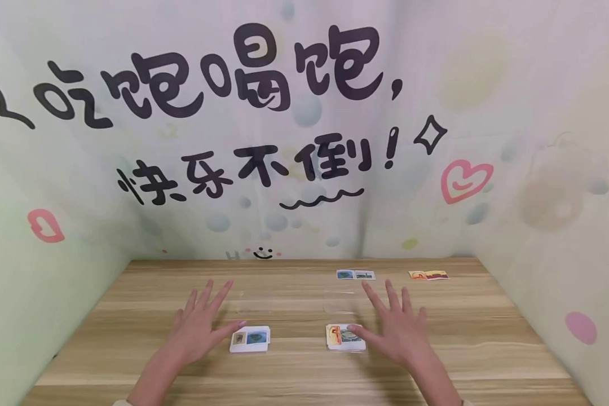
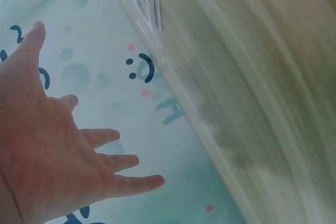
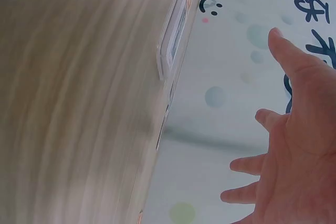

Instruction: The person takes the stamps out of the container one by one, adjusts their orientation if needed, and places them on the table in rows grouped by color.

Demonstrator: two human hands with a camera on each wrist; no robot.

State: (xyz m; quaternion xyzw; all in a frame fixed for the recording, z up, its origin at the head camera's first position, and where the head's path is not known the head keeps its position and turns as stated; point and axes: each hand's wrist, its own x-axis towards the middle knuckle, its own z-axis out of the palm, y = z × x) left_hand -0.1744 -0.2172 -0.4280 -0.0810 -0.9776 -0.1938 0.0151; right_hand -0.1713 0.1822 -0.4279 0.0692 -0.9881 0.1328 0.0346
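**Left hand point(image 1: 195, 327) and right hand point(image 1: 400, 330) spread wide, both empty**

A person holds both hands raised above a wooden table point(image 1: 294, 375), palms down, with fingers and thumbs stretched apart. The left stack of cards point(image 1: 248, 348) lies on the near left, white-edged, with a brownish and a blue-green picture on top; in the head view the left thumb overlaps its far edge. The right stack of cards point(image 1: 346, 347) lies to its right, topped by an orange and a grey-green picture, partly overlapped by the right thumb. Just beyond the stacks lie two faint clear pieces, a left clear piece point(image 1: 254, 303) and a right clear piece point(image 1: 339, 301). On the far right of the table rest a bluish picture pair point(image 1: 355, 274) and, farther right, an orange-and-red strip point(image 1: 429, 275). Behind stands a pale wall point(image 1: 304, 231) with large dark lettering point(image 1: 261, 45).
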